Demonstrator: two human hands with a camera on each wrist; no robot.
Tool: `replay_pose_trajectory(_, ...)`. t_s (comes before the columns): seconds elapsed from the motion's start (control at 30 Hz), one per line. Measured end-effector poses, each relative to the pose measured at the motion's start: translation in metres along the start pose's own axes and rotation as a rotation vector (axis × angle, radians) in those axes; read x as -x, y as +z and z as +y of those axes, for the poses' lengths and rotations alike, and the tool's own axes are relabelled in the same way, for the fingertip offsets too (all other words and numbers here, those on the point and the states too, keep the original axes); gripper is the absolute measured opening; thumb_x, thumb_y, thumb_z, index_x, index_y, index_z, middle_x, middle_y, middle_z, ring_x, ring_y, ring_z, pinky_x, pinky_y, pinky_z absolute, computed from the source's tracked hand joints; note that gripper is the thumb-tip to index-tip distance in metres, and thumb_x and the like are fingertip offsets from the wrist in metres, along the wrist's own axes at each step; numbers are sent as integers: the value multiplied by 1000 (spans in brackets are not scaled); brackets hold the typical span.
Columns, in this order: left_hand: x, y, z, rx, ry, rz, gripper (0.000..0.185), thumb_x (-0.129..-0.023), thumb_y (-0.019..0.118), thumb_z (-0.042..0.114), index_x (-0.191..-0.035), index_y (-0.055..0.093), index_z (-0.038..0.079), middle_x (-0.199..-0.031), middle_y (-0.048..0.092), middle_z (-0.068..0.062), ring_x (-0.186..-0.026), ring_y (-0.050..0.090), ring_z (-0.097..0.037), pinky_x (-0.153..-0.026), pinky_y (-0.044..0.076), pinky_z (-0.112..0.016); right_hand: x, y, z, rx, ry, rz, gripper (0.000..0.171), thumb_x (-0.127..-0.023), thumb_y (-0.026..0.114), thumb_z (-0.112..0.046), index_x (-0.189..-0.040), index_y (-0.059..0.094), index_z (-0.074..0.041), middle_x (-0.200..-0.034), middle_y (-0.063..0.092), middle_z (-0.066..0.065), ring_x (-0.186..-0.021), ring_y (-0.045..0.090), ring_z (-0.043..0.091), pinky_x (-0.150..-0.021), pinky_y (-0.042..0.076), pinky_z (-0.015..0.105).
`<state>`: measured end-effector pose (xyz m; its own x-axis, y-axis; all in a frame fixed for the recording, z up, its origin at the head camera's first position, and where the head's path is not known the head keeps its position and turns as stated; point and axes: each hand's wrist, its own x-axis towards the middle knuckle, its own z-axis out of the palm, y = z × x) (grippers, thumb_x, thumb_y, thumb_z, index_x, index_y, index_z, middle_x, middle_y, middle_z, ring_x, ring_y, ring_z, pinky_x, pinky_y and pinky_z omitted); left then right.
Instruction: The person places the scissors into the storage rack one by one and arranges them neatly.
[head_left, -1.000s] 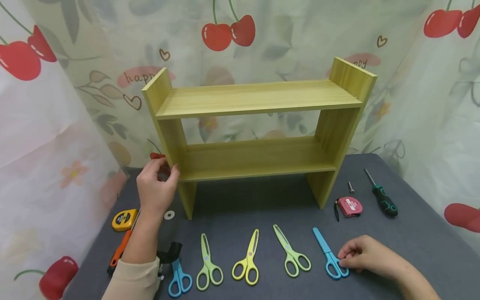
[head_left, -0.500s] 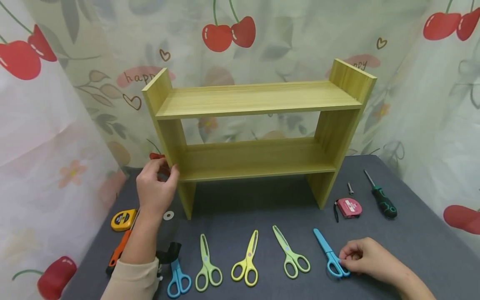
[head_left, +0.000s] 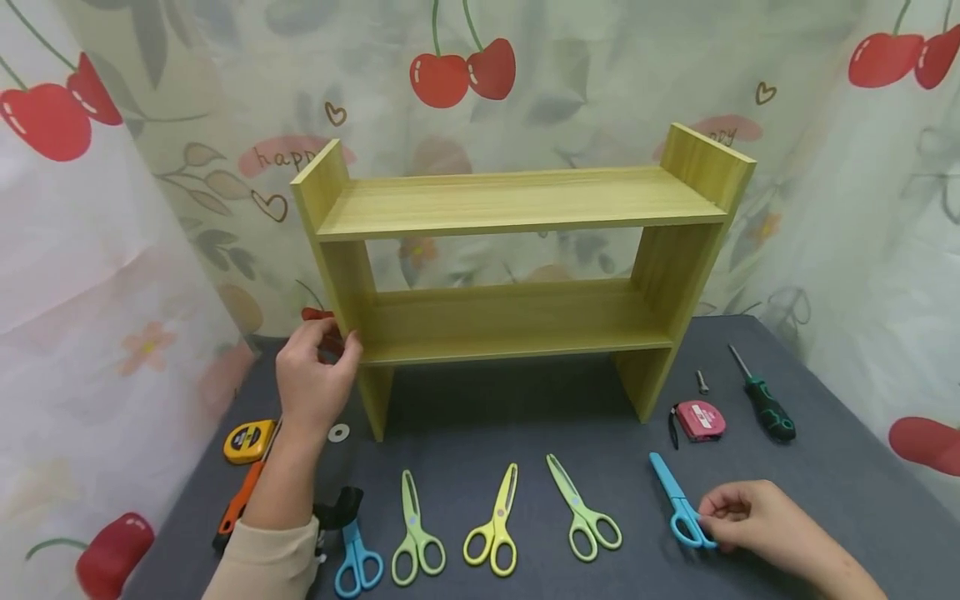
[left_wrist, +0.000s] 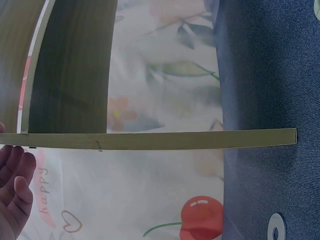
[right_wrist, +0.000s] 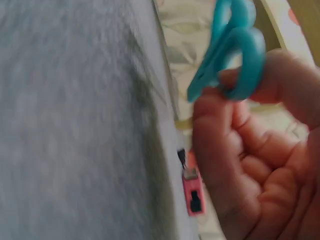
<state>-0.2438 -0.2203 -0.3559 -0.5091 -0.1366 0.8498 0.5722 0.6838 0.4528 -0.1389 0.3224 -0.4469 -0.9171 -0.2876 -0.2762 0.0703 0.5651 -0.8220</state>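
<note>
- Right hand (head_left: 757,523): at the near right of the grey table (head_left: 840,467), fingers curled and pinching the handle loops of the blue scissors (head_left: 681,512). The blades point away and to the left; the right wrist view shows the loops (right_wrist: 240,55) caught in the fingertips.
- Left hand (head_left: 311,379): grips the front edge of the left side panel of the wooden shelf (head_left: 510,275), level with its lower board, thumb in front and fingers curled round the outside. In the left wrist view only the fingertips (left_wrist: 15,195) show, beside the panel edge.
- Shelf: stands upright at the back of the table, against the cherry-print curtain (head_left: 465,75).
- Front row, left of the held pair: green scissors (head_left: 583,515), yellow scissors (head_left: 495,533), a second green pair (head_left: 415,537), a second blue pair (head_left: 357,558).
- Right of the shelf: pink tape measure (head_left: 699,419), screw (head_left: 702,382), screwdriver (head_left: 763,406).
- Left side: washer (head_left: 338,432), yellow tape measure (head_left: 249,441), orange knife (head_left: 238,500).
</note>
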Motion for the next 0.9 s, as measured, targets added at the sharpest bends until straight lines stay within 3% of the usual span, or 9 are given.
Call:
replay_pose_trajectory(0.27, 0, 1, -1, 6, 11, -2, 8, -88, 72, 5, -93, 72, -2, -81, 65, -15, -68, 62, -25, -60, 43, -24, 25, -5, -15, -9, -6, 72, 13, -94, 65, -8, -100, 69, 4, -84, 69, 8, -69, 65, 16, -65, 56, 32)
replay_pose_trajectory(0.57, 1, -1, -3, -4, 17, -5, 9, -88, 72, 4, -94, 73, -3, -81, 66, -16, -67, 62, -25, -62, 39, -14, 44, -7, -44, 80, 1, 177, 16, -98, 66, -13, -102, 70, 2, -84, 70, 4, -71, 65, 14, -66, 55, 30)
replay_pose_trajectory(0.9, -1, -2, -3, -12, 29, -20, 10, -88, 72, 5, -96, 74, -2, -82, 67, -14, -67, 62, -23, -59, 46, -26, 63, -12, -86, 168, -11, 299, 17, -98, 69, -16, -105, 71, -1, -84, 72, 0, -73, 67, 13, -68, 55, 27)
